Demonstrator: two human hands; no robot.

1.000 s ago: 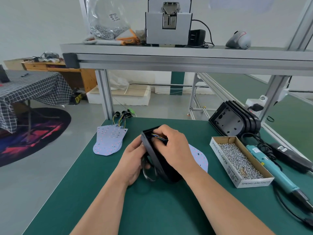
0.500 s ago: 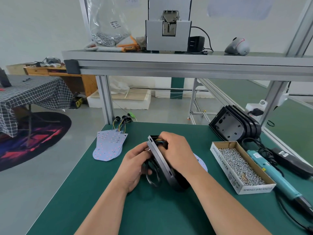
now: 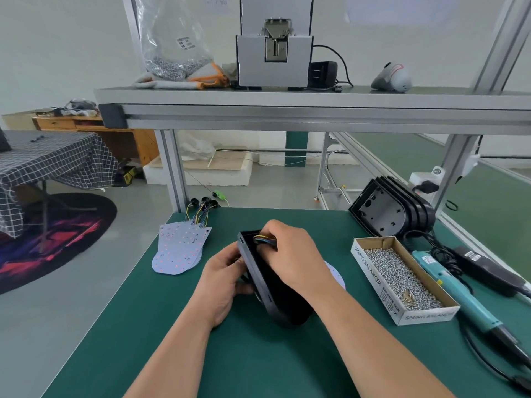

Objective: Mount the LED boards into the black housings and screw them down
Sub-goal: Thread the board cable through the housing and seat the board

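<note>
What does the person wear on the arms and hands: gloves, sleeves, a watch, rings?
Nothing worn shows. The left hand and the right hand have no gloves. The left forearm and the right forearm are bare down to the picture's edge, so no sleeves appear. No watch, band or ring is visible.

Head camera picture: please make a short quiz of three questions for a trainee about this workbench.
1. True or false: the black housing lies flat on the table.
2. Which hand holds the coloured wires? A left hand, B right hand.
3. Fill in: the cardboard box holds loose ____.
Key: 1 false, the left hand grips it tilted; 2 B; 3 screws.
</note>
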